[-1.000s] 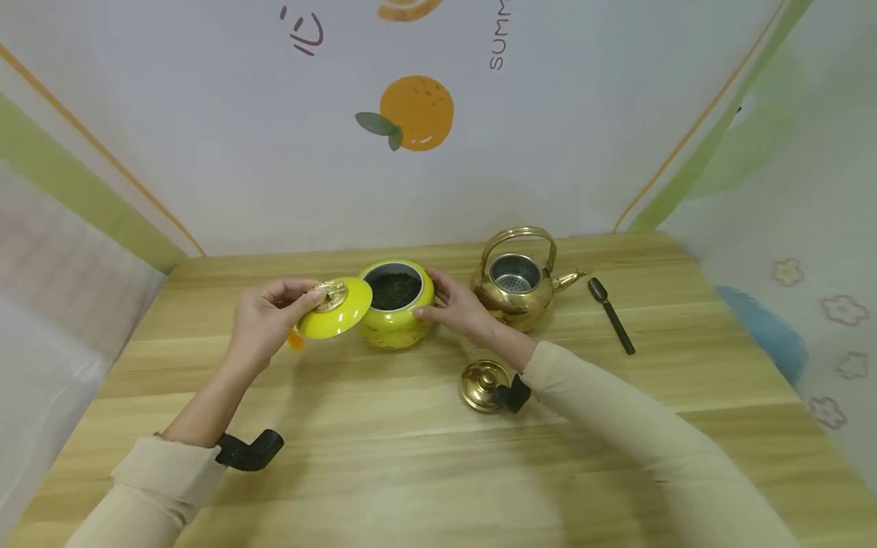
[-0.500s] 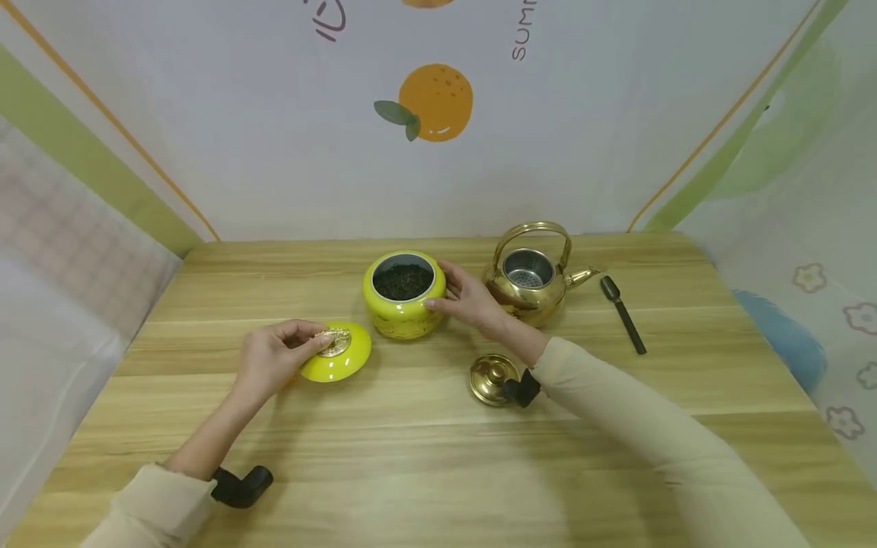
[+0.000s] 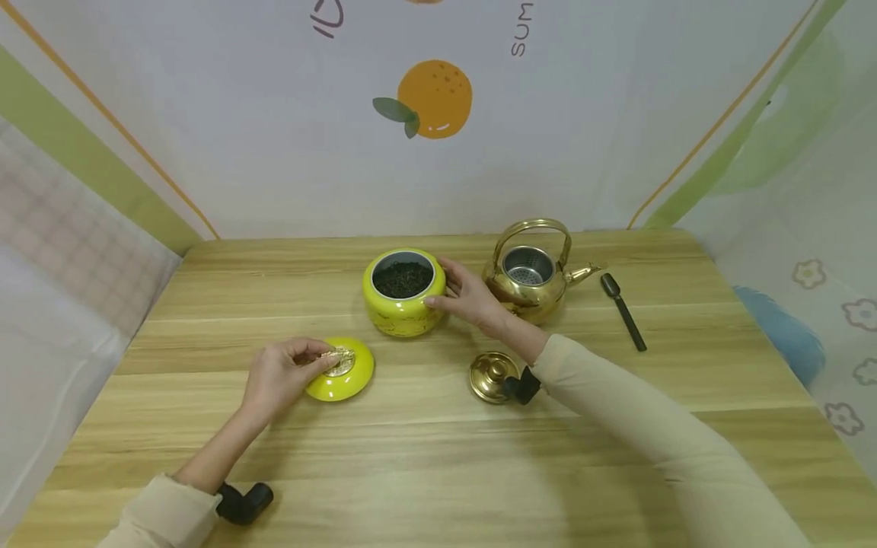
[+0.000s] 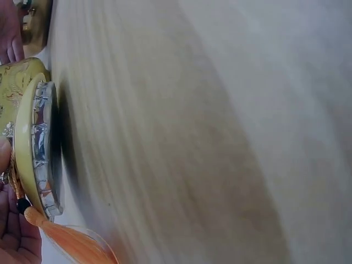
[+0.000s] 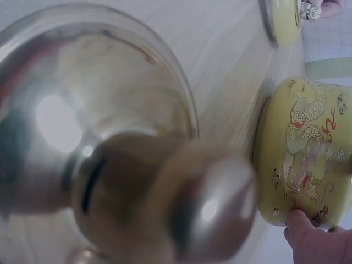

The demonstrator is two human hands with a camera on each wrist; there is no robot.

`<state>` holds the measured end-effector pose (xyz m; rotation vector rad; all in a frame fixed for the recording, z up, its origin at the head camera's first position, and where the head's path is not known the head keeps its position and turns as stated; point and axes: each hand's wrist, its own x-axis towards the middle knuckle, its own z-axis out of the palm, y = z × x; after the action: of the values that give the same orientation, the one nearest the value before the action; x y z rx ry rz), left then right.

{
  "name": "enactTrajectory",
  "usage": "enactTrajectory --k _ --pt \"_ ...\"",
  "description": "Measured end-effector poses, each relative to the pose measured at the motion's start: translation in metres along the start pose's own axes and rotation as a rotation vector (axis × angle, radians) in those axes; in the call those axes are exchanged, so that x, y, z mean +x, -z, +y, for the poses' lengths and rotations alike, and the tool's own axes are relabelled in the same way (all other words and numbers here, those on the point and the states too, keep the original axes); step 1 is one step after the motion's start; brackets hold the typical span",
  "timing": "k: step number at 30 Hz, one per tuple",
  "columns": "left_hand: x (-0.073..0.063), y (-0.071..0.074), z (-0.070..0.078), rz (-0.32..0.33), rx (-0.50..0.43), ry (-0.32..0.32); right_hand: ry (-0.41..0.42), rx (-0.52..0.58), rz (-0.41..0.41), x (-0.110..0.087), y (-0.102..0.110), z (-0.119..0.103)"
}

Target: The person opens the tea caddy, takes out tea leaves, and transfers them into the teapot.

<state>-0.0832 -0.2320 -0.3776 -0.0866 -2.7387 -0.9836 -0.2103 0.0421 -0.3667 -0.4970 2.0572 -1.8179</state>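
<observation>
Yellow lid (image 3: 354, 386) off, dark leafy stuff (image 3: 403, 281) showing in the yellow jar (image 3: 404, 320)

Left hand (image 3: 279, 375) has the lid's gold knob (image 3: 341, 358) pinched, orange tassel (image 4: 77, 242) on it, right down by the table (image 3: 384, 472) (can't tell if it's touching). Jar's upright, farther back and to the right, with the right hand (image 3: 477, 301) gripping its right side. Then a small gold lid (image 3: 492, 375), a gold teapot (image 3: 530, 299) behind it, and a black scoop (image 3: 625, 317) lying past the spout (image 3: 581, 275).

Bright yellow, dragon-patterned jar (image 5: 302, 157)
</observation>
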Motion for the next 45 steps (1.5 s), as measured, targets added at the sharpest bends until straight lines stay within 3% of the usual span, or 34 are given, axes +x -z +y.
enactTrajectory --k 18,30,37,41,45 --pt "-0.005 0.002 -0.008 -0.013 -0.023 -0.032 -0.016 0.012 0.009 0.000 0.000 -0.002" --pt "-0.003 0.005 -0.012 -0.058 -0.034 -0.031 -0.009 -0.047 0.007 -0.003 0.000 -0.003" --pt "0.001 0.005 -0.009 -0.074 -0.088 -0.040 0.074 -0.218 0.045 -0.028 0.012 -0.011" --pt "0.015 0.009 0.000 -0.064 -0.144 -0.025 0.139 -0.250 0.101 -0.051 0.025 -0.016" --pt "0.032 0.010 0.014 -0.111 -0.252 0.033 0.220 -0.266 0.180 -0.077 0.044 -0.014"
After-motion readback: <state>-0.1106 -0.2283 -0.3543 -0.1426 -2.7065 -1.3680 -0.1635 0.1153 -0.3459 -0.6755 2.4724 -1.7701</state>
